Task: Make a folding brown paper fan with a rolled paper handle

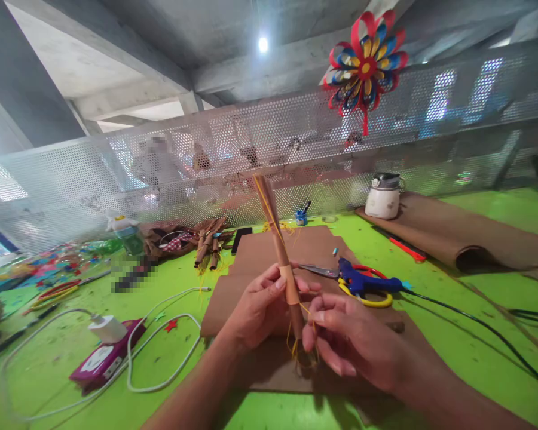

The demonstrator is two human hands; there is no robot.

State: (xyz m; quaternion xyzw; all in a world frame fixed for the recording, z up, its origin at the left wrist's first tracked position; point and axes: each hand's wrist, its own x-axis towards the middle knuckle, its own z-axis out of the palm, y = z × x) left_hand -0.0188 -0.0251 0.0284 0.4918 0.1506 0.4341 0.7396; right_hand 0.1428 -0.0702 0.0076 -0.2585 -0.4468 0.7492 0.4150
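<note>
My left hand (260, 307) grips a rolled brown paper stick (273, 230) near its lower part, holding it upright and tilted to the left. Thin yellow thread runs along the stick and hangs in loose strands at its bottom end. My right hand (347, 343) is at the bottom end of the stick, fingers pinched together on the yellow thread (305, 334). Both hands hover over a sheet of brown cardboard (251, 263) lying on the green table (475, 358).
A blue glue gun (363, 282) and scissors (323, 272) lie right of the stick, its black cable (475, 322) trailing right. More rolled sticks (208, 242) lie behind. A phone with white charger cable (103, 358) sits left, a white pot (383, 197) and brown paper roll (466, 239) right.
</note>
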